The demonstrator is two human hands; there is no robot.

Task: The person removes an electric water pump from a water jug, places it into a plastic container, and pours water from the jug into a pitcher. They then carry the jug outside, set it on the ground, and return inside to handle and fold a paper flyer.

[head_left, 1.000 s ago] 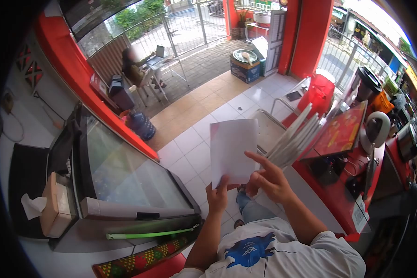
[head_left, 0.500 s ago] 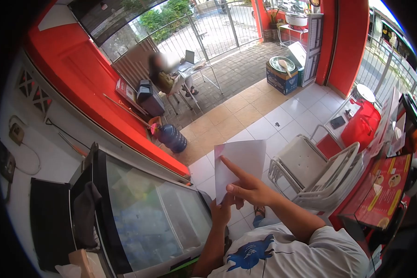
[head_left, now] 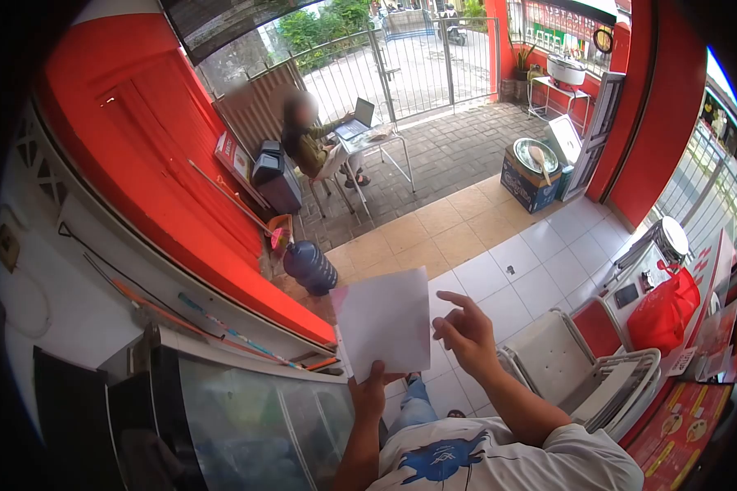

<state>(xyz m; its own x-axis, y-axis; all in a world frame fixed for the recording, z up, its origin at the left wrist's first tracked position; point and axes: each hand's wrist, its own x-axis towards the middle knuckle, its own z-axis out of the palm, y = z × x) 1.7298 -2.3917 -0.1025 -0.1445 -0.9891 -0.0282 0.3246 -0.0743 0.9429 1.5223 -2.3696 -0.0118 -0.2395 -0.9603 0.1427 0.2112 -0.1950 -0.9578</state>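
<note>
A white sheet of paper [head_left: 386,319] with a pinkish patch near its left edge is held up in front of me. My left hand [head_left: 370,393] grips it at the bottom edge, thumb on the near face and the other fingers behind it. Just right of the sheet, my right hand [head_left: 469,335] is raised, apart from the paper. Its index finger is stretched out, the other fingers are loosely bent, and nothing shows in it.
A glass-topped freezer [head_left: 254,417] stands at left, near a blue water jug [head_left: 309,267]. Folded white chairs [head_left: 549,352] and a red bag [head_left: 665,311] are at right. Farther off, a person [head_left: 311,147] sits by a table with a laptop [head_left: 356,121]; a box [head_left: 528,184] stands on the tiles.
My right index finger has left the paper, and that hand has moved right. The sheet has shifted left and down and now faces me more fully. The view has turned slightly.
</note>
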